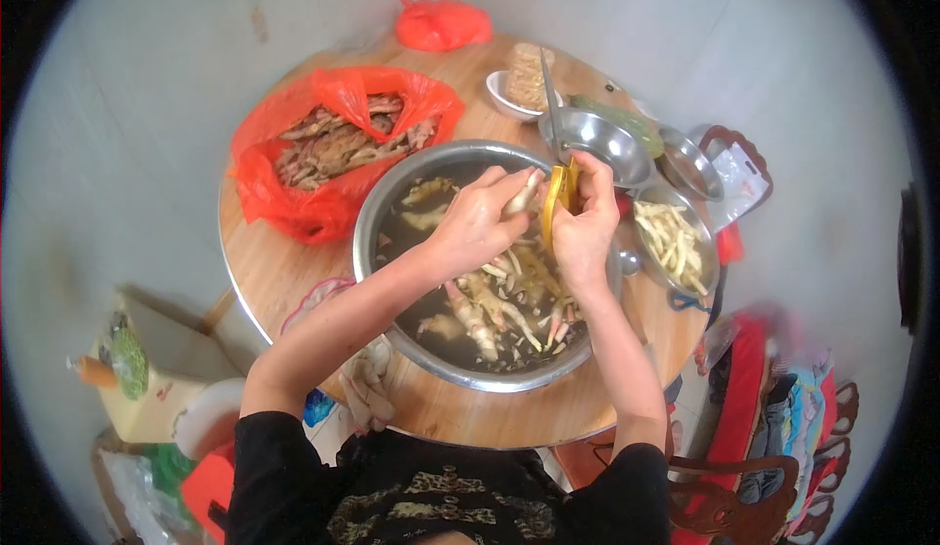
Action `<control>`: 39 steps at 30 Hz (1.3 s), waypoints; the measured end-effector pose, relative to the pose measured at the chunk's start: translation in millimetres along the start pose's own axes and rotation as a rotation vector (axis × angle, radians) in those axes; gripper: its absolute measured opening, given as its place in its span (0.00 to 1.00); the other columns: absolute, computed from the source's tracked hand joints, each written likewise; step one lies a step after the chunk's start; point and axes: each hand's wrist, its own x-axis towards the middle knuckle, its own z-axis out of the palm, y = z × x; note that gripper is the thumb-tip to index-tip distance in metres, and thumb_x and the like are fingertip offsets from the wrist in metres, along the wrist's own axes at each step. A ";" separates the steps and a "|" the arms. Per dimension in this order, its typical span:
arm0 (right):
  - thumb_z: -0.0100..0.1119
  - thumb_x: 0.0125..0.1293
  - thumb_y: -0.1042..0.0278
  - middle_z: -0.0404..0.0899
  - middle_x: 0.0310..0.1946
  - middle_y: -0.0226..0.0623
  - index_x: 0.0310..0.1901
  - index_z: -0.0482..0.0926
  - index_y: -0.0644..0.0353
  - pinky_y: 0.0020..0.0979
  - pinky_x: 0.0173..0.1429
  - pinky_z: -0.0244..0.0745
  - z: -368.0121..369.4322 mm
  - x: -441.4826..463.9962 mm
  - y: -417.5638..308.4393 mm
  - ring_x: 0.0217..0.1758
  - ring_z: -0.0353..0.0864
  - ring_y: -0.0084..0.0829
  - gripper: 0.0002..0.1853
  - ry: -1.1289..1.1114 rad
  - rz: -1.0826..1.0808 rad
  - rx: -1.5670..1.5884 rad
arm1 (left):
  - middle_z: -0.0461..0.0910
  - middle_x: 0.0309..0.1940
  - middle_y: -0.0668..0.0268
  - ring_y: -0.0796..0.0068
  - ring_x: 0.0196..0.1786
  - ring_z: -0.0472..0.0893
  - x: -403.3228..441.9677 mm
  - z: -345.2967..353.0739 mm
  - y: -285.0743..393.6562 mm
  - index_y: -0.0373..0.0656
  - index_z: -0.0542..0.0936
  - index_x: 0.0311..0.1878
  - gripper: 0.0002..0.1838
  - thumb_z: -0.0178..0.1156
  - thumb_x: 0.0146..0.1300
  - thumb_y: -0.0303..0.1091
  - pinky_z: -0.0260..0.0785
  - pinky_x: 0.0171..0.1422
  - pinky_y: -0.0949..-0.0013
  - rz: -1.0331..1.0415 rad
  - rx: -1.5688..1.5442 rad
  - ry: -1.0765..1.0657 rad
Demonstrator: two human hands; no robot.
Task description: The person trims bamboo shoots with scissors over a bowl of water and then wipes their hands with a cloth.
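Observation:
My left hand [480, 214] is closed around a pale, partly peeled root piece [524, 194] that looks like ginger, above the large metal basin [368, 241]. Just beside it, my right hand [586, 224] grips what looks like a yellow-handled knife [556, 202], its long thin blade pointing away from me. The fingers partly cover the handle. Beneath both hands, dark water in the basin holds several knobbly pale roots [475, 320], some with pinkish ends, and small floating scraps. To the right, a metal bowl [713, 251] contains pale peeled pieces [671, 236].
An open red plastic bag [264, 192] of brownish roots stands left on the round wooden table [490, 418]. Metal bowls [612, 148], a white bowl [499, 90] and a red bundle [443, 24] line the back. A glove-like cloth [367, 383] hangs at the front edge. Chairs [725, 516] stand right.

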 end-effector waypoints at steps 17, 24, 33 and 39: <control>0.66 0.63 0.84 0.83 0.37 0.32 0.62 0.71 0.60 0.23 0.38 0.75 -20.2 13.1 10.7 0.36 0.82 0.22 0.26 -0.063 0.101 0.137 | 0.82 0.35 0.61 0.79 0.31 0.79 13.9 -5.8 -23.3 0.31 0.71 0.64 0.24 0.60 0.65 0.24 0.73 0.34 0.72 -0.438 -0.547 -0.033; 0.66 0.61 0.65 0.85 0.40 0.52 0.57 0.74 0.52 0.44 0.48 0.79 -30.6 21.6 56.3 0.43 0.87 0.50 0.22 -0.304 0.124 -0.635 | 0.85 0.41 0.52 0.58 0.41 0.86 7.4 -2.0 -60.4 0.35 0.78 0.54 0.18 0.64 0.63 0.33 0.79 0.45 0.58 -0.572 0.081 -0.255; 0.72 0.60 0.55 0.86 0.40 0.46 0.56 0.75 0.50 0.47 0.47 0.78 -34.8 13.7 39.3 0.45 0.86 0.54 0.25 -0.458 0.235 -0.586 | 0.86 0.44 0.53 0.48 0.52 0.84 15.0 -15.7 -34.6 0.45 0.85 0.46 0.17 0.67 0.57 0.42 0.75 0.55 0.51 -0.471 0.576 -0.385; 0.72 0.62 0.60 0.82 0.30 0.42 0.57 0.70 0.54 0.35 0.38 0.75 -39.3 29.2 16.6 0.30 0.80 0.32 0.26 -0.248 0.203 -0.405 | 0.81 0.28 0.66 0.78 0.31 0.77 19.3 -27.5 -40.9 0.34 0.81 0.36 0.14 0.68 0.61 0.38 0.69 0.36 0.70 -0.574 -0.149 -0.015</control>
